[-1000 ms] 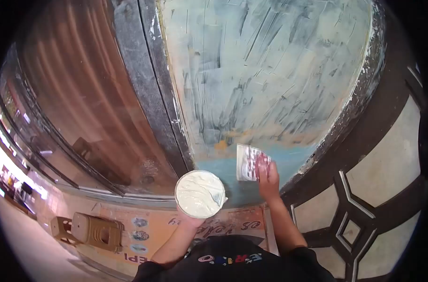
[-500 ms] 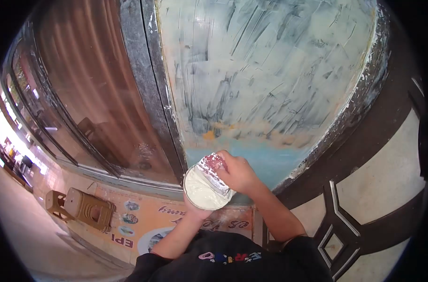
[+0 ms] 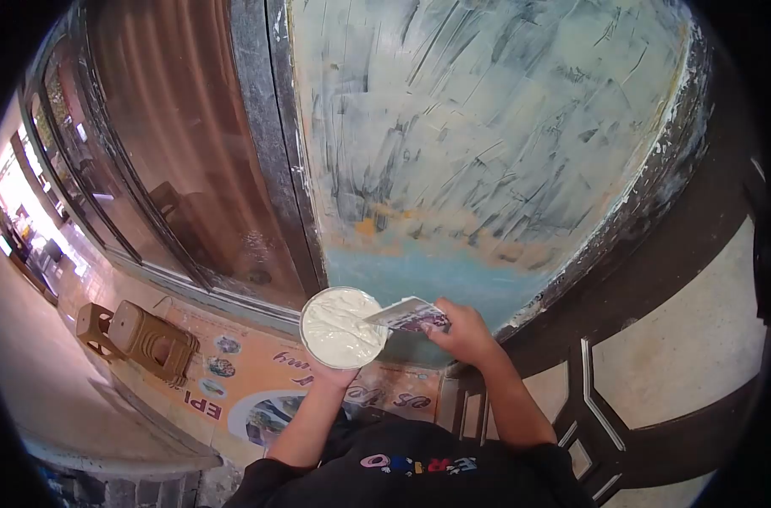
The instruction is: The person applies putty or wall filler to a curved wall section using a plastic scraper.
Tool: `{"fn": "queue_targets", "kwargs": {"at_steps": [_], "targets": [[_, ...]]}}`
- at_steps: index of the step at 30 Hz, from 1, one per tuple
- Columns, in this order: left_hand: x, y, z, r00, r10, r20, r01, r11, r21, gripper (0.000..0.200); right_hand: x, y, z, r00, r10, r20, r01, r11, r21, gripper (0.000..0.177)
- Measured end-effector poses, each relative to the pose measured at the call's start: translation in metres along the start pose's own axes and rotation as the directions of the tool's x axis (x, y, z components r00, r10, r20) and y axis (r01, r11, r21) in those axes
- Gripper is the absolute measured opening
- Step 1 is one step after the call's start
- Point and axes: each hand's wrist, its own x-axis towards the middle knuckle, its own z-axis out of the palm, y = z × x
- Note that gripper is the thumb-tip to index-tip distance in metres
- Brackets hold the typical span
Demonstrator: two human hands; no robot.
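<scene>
The left hand [image 3: 334, 374] grasps the tub [image 3: 320, 362] of pale paste [image 3: 334, 332] from beneath. The right hand [image 3: 467, 335] grips the scraper [image 3: 411, 315], its edge extending over the tub's right rim.

Head-worn, wide-angle view with dark rounded corners, directed forward and steeply down over the wearer's black T-shirt [image 3: 402, 481] at the lower edge; the left hand [image 3: 334, 374] and right hand [image 3: 465, 334] appear at close range, the streaked wall panel [image 3: 487, 135] beyond.
</scene>
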Motion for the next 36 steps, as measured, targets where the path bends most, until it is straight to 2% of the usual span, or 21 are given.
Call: {"fn": "queue_targets", "kwargs": {"at_steps": [2, 4, 5, 7, 8, 10, 13, 15, 17, 18, 19, 23, 25, 26, 28, 30, 32, 33, 34, 35, 36], "targets": [[-0.001, 0.003, -0.012, 0.999, 0.005, 0.035, -0.004, 1.000, -0.021, 0.069, -0.004, 0.014, 0.009, 0.997, -0.072, 0.006, 0.072, 0.997, -0.026, 0.036], [-0.005, 0.005, -0.006, 0.998, 0.011, 0.058, -0.010, 1.000, -0.007, 0.070, -0.005, 0.022, 0.019, 0.993, -0.114, 0.022, 0.110, 0.985, 0.135, 0.037], [-0.006, 0.007, -0.003, 0.997, 0.010, 0.081, -0.010, 1.000, 0.007, 0.072, -0.005, 0.030, 0.031, 0.993, -0.119, 0.025, 0.114, 0.984, 0.139, 0.037], [-0.009, 0.013, -0.001, 0.999, 0.032, 0.032, -0.034, 0.998, 0.051, 0.075, -0.001, 0.052, 0.065, 0.994, 0.109, 0.017, -0.099, 0.808, 0.581, 0.031], [-0.010, 0.017, 0.002, 1.000, 0.017, 0.006, -0.017, 0.999, 0.028, 0.077, 0.004, 0.062, 0.081, 0.994, 0.106, 0.017, -0.096, 0.804, 0.587, 0.031], [-0.011, 0.027, 0.001, 1.000, 0.009, -0.030, -0.007, 0.998, 0.061, 0.078, 0.018, 0.070, 0.110, 0.973, 0.222, -0.058, -0.088, 0.593, 0.801, 0.029], [-0.012, 0.047, -0.003, 0.999, -0.037, 0.004, 0.037, 0.999, -0.008, 0.079, 0.040, 0.058, 0.136, 0.940, 0.334, -0.073, -0.123, 0.530, 0.839, 0.032], [-0.014, 0.060, -0.003, 0.999, -0.024, -0.026, 0.025, 0.999, 0.045, 0.076, 0.067, 0.050, 0.150, 0.934, 0.337, -0.115, -0.089, 0.533, 0.842, 0.033], [-0.011, 0.078, -0.001, 0.995, -0.079, -0.063, 0.077, 0.997, -0.028, 0.071, 0.097, 0.039, 0.161, 0.915, 0.366, -0.167, -0.030, 0.477, 0.879, 0.033], [-0.010, 0.086, 0.001, 0.997, -0.063, -0.037, 0.067, 0.991, 0.112, 0.067, 0.112, 0.032, 0.164, 0.895, 0.404, -0.189, -0.008, 0.438, 0.899, 0.031], [-0.009, 0.096, 0.005, 0.996, -0.074, -0.039, 0.079, 0.990, 0.120, 0.067, 0.122, 0.033, 0.171, 0.890, 0.413, -0.195, -0.003, 0.432, 0.902, 0.031], [-0.004, 0.134, 0.008, 0.986, -0.137, -0.097, 0.146, 0.984, 0.098, 0.067, 0.136, 0.052, 0.215, 0.760, 0.587, -0.280, -0.075, 0.506, 0.859, 0.031], [-0.003, 0.149, 0.015, 0.987, -0.132, -0.088, 0.147, 0.972, 0.184, 0.067, 0.114, 0.059, 0.243, 0.712, 0.664, -0.227, -0.200, 0.503, 0.841, 0.034], [-0.001, 0.158, 0.013, 0.977, -0.206, -0.046, 0.209, 0.976, 0.058, 0.067, 0.104, 0.058, 0.246, 0.702, 0.673, -0.236, -0.197, 0.501, 0.843, 0.034], [0.007, 0.171, 0.012, 0.968, -0.243, -0.064, 0.243, 0.970, -0.002, 0.067, 0.090, 0.047, 0.241, 0.770, 0.608, -0.193, -0.159, 0.477, 0.865, 0.029], [0.013, 0.185, 0.005, 0.954, -0.291, -0.074, 0.286, 0.956, -0.073, 0.068, 0.105, 0.036, 0.219, 0.768, 0.586, -0.259, -0.099, 0.508, 0.855, 0.029], [0.018, 0.192, 0.002, 0.942, -0.315, -0.115, 0.315, 0.949, -0.021, 0.067, 0.129, 0.030, 0.195, 0.754, 0.569, -0.327, -0.040, 0.537, 0.843, 0.030], [0.021, 0.193, 0.001, 0.935, -0.322, -0.146, 0.329, 0.944, 0.029, 0.067, 0.143, 0.029, 0.183, 0.737, 0.530, -0.419, 0.052, 0.573, 0.818, 0.031], [0.024, 0.191, 0.000, 0.941, -0.325, -0.094, 0.333, 0.939, 0.089, 0.067, 0.148, 0.029, 0.179, 0.711, 0.487, -0.506, 0.141, 0.606, 0.783, 0.031], [0.024, 0.192, -0.002, 0.935, -0.340, -0.097, 0.349, 0.933, 0.093, 0.067, 0.143, 0.034, 0.187, 0.700, 0.498, -0.512, 0.142, 0.605, 0.783, 0.031], [0.025, 0.192, -0.003, 0.936, -0.338, -0.102, 0.351, 0.923, 0.157, 0.068, 0.137, 0.045, 0.201, 0.693, 0.558, -0.457, 0.028, 0.612, 0.791, 0.033]]}}
